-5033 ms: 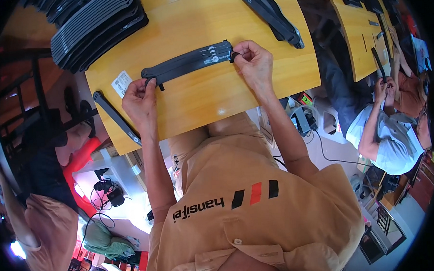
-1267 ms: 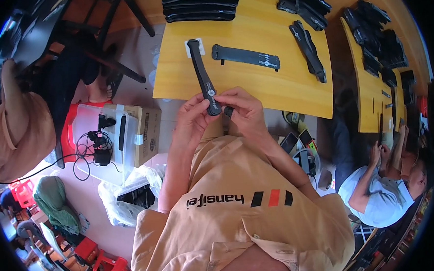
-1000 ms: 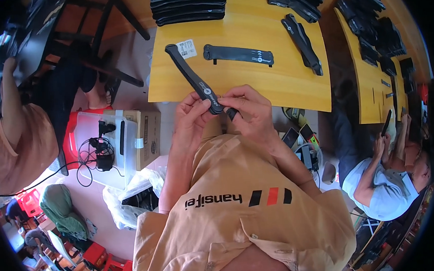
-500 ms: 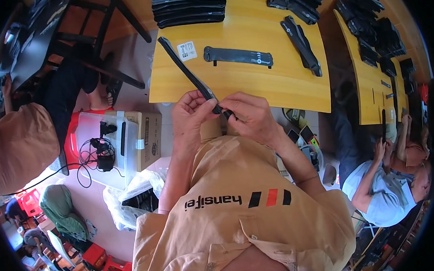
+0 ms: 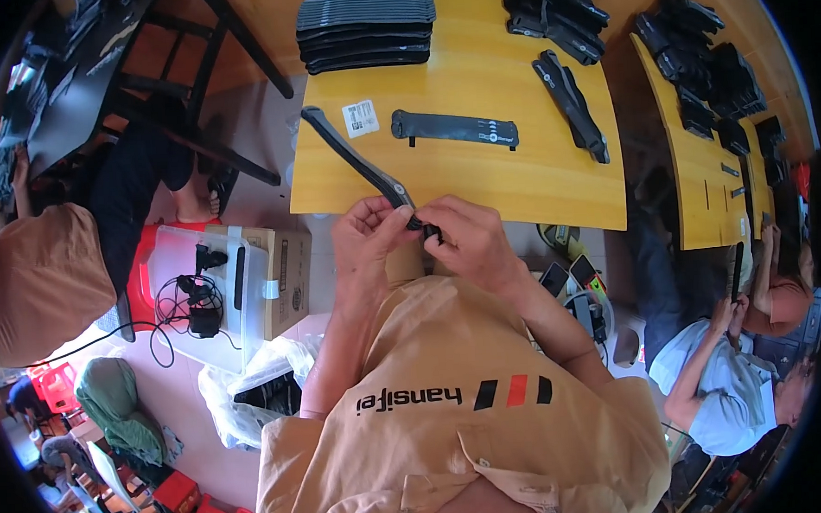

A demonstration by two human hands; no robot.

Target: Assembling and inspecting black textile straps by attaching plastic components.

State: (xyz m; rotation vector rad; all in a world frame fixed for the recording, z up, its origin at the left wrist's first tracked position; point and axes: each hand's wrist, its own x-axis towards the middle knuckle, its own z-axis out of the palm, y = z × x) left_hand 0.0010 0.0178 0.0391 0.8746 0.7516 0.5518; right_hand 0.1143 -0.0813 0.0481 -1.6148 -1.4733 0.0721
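Observation:
A long black fabric strap [image 5: 354,157] with greyish edges slants over the near edge of the yellow table. My left hand [image 5: 370,245] is closed on its near end, thumb on top. Right beside it, my right hand [image 5: 472,239] pinches the black tip of the same end; the fingers hide just what is folded there. Beyond my hands a flat dark strap [image 5: 455,127] with two small black tabs lies on the table [image 5: 462,184]. To its left is a white printed label [image 5: 361,118].
A neat stack of dark straps [image 5: 366,31] stands at the table's far left. A folded strap [image 5: 572,107] and a strap pile [image 5: 551,12] lie on the right. Left below are a clear plastic bin [image 5: 224,336] with cables and a cardboard box [image 5: 291,281]. Co-workers sit on both sides.
The table and its things appear slightly lower in the view. Both hands stay on the strap's near end, with the right-hand fingers shifted a little.

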